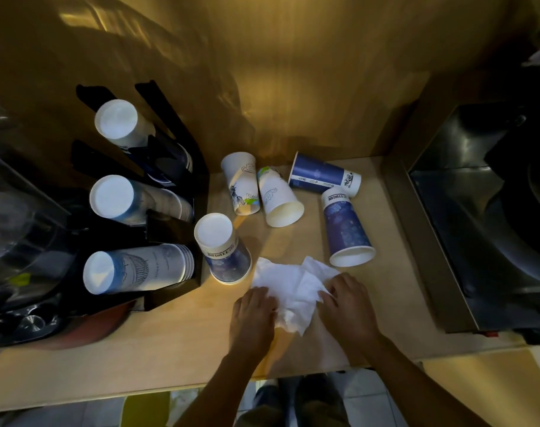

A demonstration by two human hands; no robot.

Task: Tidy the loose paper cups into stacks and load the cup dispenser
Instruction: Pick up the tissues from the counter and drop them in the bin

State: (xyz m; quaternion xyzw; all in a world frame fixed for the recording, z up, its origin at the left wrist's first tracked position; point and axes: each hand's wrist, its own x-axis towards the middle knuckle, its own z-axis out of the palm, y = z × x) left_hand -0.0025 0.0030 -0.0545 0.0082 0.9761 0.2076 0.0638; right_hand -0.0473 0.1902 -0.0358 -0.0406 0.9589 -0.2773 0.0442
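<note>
Several loose paper cups lie on the wooden counter point(176, 346). Two white printed cups point(242, 183) point(279, 197) lie on their sides, as do two blue cups point(322, 175) point(347, 229). Another blue cup point(224, 249) stands upside down beside the black cup dispenser point(173, 291), whose three slots hold cup stacks point(139, 268) point(133, 197) point(120, 123). A crumpled white tissue point(293, 286) lies near the front. My left hand point(253, 315) presses on its left edge and my right hand point(347, 303) grips its right edge.
A steel sink point(484, 217) fills the right side. A wooden wall panel point(293, 72) closes the back. Clear plastic items and dark containers point(19, 241) crowd the far left. The counter's front edge runs just below my wrists.
</note>
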